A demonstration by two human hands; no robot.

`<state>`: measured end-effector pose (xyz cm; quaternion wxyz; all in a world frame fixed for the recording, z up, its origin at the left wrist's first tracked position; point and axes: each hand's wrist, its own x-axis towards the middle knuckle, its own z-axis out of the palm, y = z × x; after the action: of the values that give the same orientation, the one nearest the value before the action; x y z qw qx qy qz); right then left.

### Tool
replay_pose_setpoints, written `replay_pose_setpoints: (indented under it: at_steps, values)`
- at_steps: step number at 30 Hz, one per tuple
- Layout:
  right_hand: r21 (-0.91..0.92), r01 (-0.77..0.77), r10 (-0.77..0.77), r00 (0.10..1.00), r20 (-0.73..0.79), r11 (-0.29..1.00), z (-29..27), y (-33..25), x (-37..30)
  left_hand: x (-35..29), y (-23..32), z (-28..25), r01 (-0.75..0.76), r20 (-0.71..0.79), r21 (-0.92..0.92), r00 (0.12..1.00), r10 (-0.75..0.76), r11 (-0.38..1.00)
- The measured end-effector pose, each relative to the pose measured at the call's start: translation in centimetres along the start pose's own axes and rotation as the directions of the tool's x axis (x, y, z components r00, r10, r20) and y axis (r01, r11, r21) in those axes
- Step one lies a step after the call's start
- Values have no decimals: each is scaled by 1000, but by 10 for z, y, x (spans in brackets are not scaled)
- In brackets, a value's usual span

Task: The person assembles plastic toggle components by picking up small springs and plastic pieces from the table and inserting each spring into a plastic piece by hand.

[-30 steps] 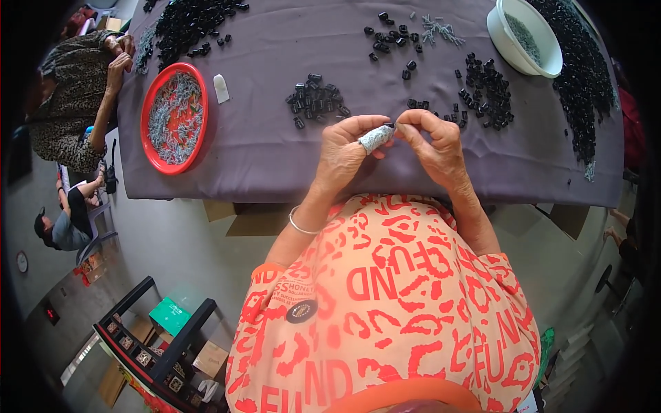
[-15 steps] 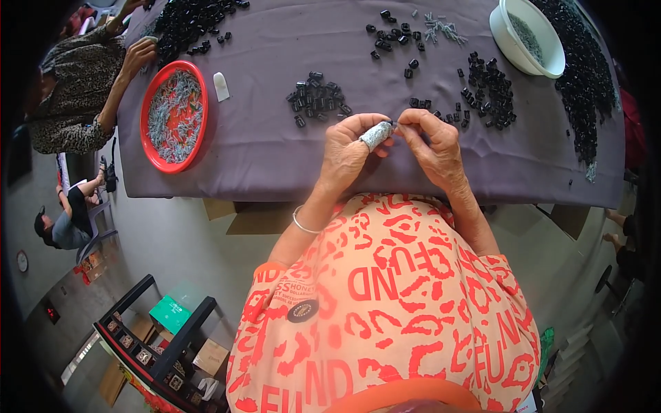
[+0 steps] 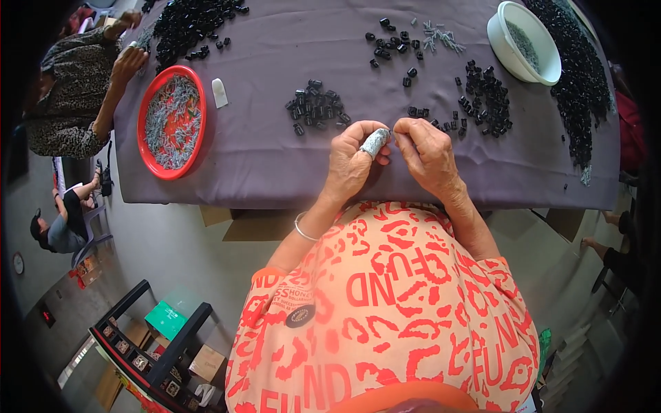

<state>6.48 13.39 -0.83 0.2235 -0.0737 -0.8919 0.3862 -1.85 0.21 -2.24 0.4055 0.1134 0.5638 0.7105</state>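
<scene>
Fingers of both hands meet over the near edge of the table (image 3: 275,172), and from my remote seat I read them as pinching one very small part between them; it is too tiny for me to name. On the left hand (image 3: 350,165) the thumb wears a grey wrap (image 3: 375,142), which I judge is there to protect the skin and give grip. Closed fingertips on the right hand (image 3: 428,153) press in against that wrapped thumb, so the work sits just above the purple cloth, close to the body. Small piles of black pieces (image 3: 315,108) lie just beyond the hands, probably kept within easy reach, with another cluster (image 3: 487,100) to the right. A white bowl (image 3: 544,51) stands at the far right and a red tray of grey bits (image 3: 170,122) at the left, near another person's hand (image 3: 127,63).
</scene>
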Motion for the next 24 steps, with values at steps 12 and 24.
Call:
replay_pose_setpoints:
  at_steps: [12,24]
  values:
    - [160,-141,149,988,-37,977,-12,2,12,4,2,-6,71,35,-177,997,-66,982]
    - [-380,-116,84,991,-101,918,-12,60,63,7,-5,-13,46,63,-203,997,-34,978]
